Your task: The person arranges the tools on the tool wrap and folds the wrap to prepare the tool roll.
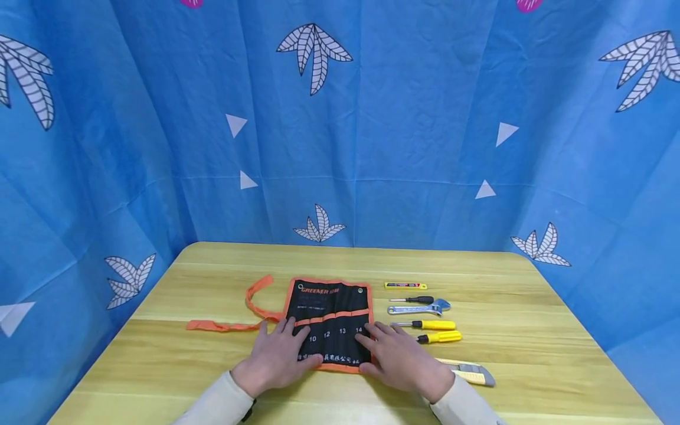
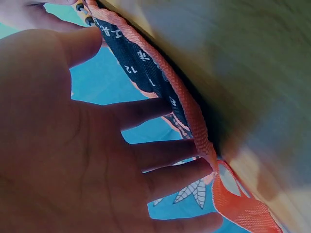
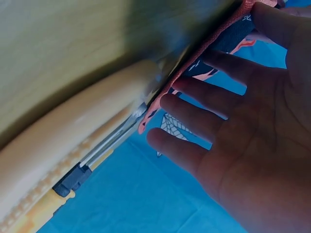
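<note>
A black tool pouch (image 1: 332,304) with orange edging and numbered pockets lies flat on the table, its orange strap (image 1: 228,326) trailing to the left. My left hand (image 1: 276,357) rests on the pouch's left side, fingers spread and fairly straight. On the opposite edge lies my right hand (image 1: 401,360), its fingers extended over the pocket marked 14. In the left wrist view, fingertips of the left hand (image 2: 97,145) touch the orange border (image 2: 187,99). The right wrist view has the right hand (image 3: 257,121) with straight fingers along the pouch's edge. Neither hand grips anything.
Right of the pouch lie a yellow blade case (image 1: 406,286), a small black-handled screwdriver (image 1: 422,300), an adjustable wrench (image 1: 419,309) and two yellow-handled screwdrivers (image 1: 438,324). A utility knife (image 1: 470,373) lies beside the right wrist. Blue curtain (image 1: 425,118) hangs behind the wooden table (image 1: 542,330).
</note>
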Motion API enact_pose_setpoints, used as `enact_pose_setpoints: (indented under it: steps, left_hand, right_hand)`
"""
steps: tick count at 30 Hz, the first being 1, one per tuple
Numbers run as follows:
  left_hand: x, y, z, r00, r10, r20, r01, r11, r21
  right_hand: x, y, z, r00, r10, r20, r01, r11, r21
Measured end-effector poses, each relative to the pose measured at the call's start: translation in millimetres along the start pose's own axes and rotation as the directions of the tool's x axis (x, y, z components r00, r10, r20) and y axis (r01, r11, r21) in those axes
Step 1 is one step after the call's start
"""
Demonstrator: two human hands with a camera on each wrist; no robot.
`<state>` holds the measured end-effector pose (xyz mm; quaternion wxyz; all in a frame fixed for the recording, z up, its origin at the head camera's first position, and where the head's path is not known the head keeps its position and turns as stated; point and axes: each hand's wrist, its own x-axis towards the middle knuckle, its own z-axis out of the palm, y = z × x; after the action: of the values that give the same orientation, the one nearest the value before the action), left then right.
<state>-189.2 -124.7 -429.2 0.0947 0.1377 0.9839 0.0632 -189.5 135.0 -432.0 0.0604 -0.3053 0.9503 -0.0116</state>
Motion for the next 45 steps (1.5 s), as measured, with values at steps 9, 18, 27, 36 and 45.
enact_pose_setpoints:
  steps: [9, 18, 27, 36, 45]
  left_hand:
    - [3.5, -5.4, 0.4, 1.0, -0.027, 0.012, 0.027, 1.0, -0.013]
    - [0.7, -0.7, -2.7, 1.0, -0.01, 0.015, 0.01, 0.999, -0.038]
    - [-7.1, 10.0, 0.9, 0.998, 0.064, 0.011, -0.062, 0.994, -0.086]
    - [-3.1, 8.3, 5.8, 0.998, 0.061, 0.009, -0.06, 0.996, -0.068]
    - [-4.5, 9.5, 6.7, 0.999, 0.052, 0.009, -0.052, 0.998, -0.026]
  right_hand:
    - [0.9, -7.0, 0.4, 1.0, 0.008, 0.02, -0.009, 1.0, 0.002]
    - [2.3, -7.7, -0.7, 0.999, 0.023, 0.029, -0.024, 0.999, 0.034]
    - [2.6, -5.5, 0.0, 0.999, 0.023, 0.026, -0.023, 1.0, 0.007]
    - [1.7, -13.6, 0.8, 0.998, 0.034, 0.045, -0.033, 0.999, -0.017]
    - [0.6, -13.4, -0.8, 0.999, 0.036, 0.027, -0.037, 0.999, 0.029]
